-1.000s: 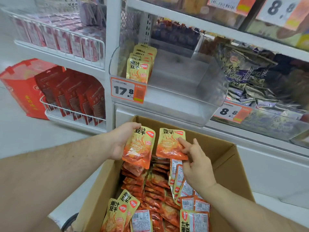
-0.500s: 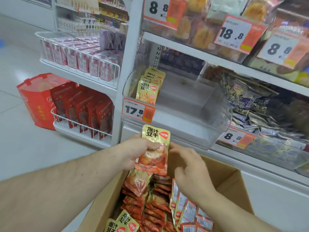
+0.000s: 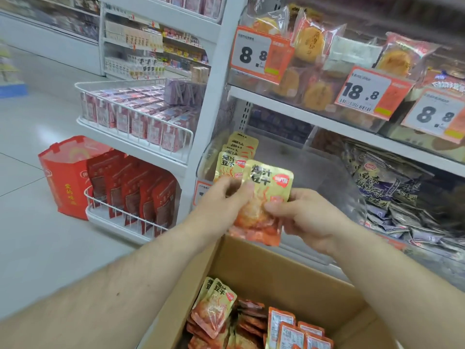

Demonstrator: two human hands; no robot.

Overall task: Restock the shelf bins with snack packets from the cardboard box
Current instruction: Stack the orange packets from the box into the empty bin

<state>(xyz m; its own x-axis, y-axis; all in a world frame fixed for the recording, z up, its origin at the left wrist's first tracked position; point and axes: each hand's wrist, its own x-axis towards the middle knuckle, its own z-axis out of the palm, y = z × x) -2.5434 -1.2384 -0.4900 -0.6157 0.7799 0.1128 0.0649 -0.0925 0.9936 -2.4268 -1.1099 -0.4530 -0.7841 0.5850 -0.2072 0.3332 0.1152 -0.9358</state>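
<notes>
While both hands, left hand (image 3: 224, 197) and right hand (image 3: 305, 217), pinch a snack packet (image 3: 264, 197) upright, fingers curled on it, it hovers above the cardboard box (image 3: 289, 270), facing the clear bin (image 3: 314, 177), likely for tidy stacking.

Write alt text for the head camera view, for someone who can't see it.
Two hands, left hand and right hand, hold yellow-and-orange snack packets up toward a clear shelf bin with a few matching packets at its left. Below is an open cardboard box holding more.
</notes>
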